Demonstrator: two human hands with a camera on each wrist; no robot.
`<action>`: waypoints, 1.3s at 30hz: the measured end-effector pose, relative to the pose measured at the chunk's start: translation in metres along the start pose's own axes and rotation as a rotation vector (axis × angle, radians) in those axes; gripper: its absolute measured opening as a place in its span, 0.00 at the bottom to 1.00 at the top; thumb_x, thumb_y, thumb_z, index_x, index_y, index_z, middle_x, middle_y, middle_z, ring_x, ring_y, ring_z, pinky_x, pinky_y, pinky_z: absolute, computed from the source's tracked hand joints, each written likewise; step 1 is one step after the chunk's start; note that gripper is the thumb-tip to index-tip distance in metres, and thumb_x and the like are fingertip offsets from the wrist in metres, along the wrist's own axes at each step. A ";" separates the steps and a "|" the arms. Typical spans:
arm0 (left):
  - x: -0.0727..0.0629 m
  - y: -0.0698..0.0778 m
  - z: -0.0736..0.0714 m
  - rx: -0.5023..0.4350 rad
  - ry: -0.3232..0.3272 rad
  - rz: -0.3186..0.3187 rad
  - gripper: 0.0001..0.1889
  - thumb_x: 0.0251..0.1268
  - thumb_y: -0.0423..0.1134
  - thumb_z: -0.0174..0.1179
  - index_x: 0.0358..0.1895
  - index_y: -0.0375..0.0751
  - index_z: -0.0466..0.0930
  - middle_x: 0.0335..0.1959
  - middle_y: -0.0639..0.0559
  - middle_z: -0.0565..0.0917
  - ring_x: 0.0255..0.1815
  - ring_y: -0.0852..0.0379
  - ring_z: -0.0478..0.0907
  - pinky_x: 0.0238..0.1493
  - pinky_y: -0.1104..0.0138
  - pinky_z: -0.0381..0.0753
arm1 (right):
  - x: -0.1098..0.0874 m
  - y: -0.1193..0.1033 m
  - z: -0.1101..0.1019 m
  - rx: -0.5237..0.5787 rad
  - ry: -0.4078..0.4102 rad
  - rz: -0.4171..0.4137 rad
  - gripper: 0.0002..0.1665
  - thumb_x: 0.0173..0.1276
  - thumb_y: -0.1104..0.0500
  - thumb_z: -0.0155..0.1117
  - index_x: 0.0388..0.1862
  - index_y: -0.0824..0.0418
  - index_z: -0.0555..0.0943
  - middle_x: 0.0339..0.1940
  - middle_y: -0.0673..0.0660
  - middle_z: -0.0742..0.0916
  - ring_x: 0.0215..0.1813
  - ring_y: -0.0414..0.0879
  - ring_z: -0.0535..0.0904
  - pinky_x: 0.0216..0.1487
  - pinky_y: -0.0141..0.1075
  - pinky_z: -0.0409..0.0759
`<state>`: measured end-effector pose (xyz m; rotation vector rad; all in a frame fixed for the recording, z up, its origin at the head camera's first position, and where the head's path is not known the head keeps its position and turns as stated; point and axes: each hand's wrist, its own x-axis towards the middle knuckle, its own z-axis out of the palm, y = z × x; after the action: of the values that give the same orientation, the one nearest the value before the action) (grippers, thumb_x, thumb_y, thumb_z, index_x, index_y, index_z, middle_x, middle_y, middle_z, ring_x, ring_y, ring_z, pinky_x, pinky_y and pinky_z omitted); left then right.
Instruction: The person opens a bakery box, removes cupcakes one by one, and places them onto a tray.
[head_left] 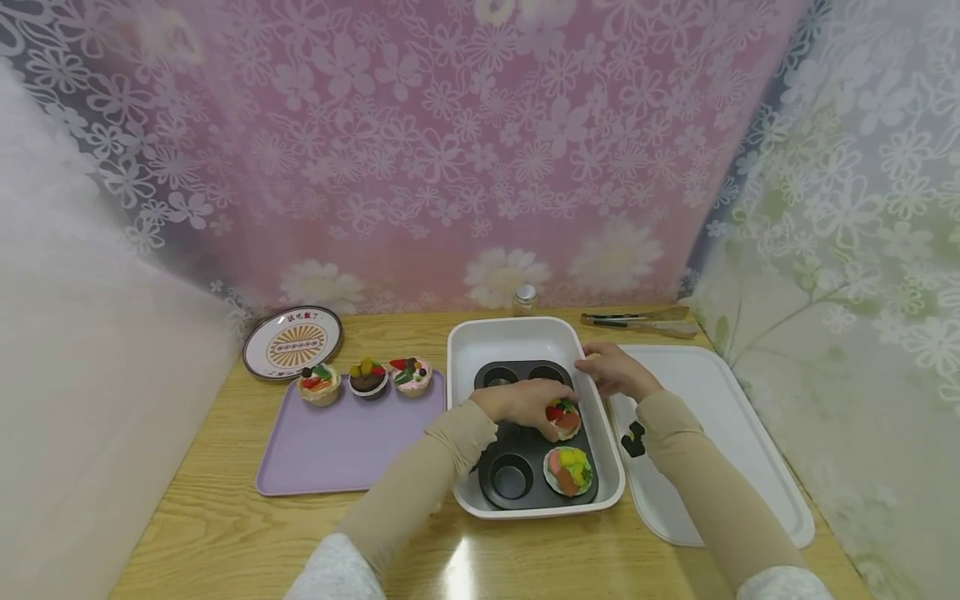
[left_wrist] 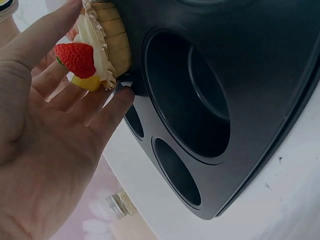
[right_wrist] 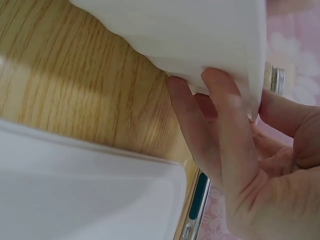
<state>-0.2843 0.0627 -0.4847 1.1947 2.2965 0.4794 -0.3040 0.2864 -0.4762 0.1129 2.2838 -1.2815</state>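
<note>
Head and wrist views of two bare hands at work on a wood-grained worktop [head_left: 210, 525]; the left hand [head_left: 525, 405] reaches into a deep white bin [head_left: 467, 354], its thumb and fingers pinching a strawberry-topped cupcake [head_left: 564, 420] at the middle right of a black muffin tin [head_left: 542, 493]; whether the cupcake is fully seated in its cup cannot be told; the right hand [head_left: 619, 372] grips the bin's right wall near the far corner, thumb at the rim and fingers bent against the outer face.

A yellow-and-pink-topped cupcake [head_left: 568, 472] occupies the near right cup of the tin; left of the bin, a lilac tray [head_left: 345, 454] bears three more along its far edge: an orange-and-green-topped cupcake [head_left: 320, 386], a chocolate cupcake [head_left: 368, 380] and a pink-frosted cupcake [head_left: 411, 377]; beyond this tray lies a dark-rimmed plate [head_left: 295, 343]; behind the bin stands a small jar [head_left: 525, 300]; to the right lie tongs [head_left: 641, 323] and, nearer, a flat white tray [head_left: 738, 467]; a flowered curtain [head_left: 480, 167] backs the scene.
</note>
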 end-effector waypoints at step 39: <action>0.003 0.015 0.009 0.311 0.041 -0.015 0.34 0.64 0.45 0.75 0.70 0.50 0.71 0.56 0.55 0.79 0.49 0.61 0.76 0.49 0.70 0.78 | -0.003 0.000 0.004 -0.013 0.014 -0.002 0.30 0.86 0.51 0.52 0.78 0.65 0.64 0.59 0.70 0.84 0.45 0.48 0.88 0.44 0.44 0.89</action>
<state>-0.2705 0.0749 -0.4851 1.3185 2.4780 0.1433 -0.2999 0.2837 -0.4764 0.1155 2.3044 -1.2709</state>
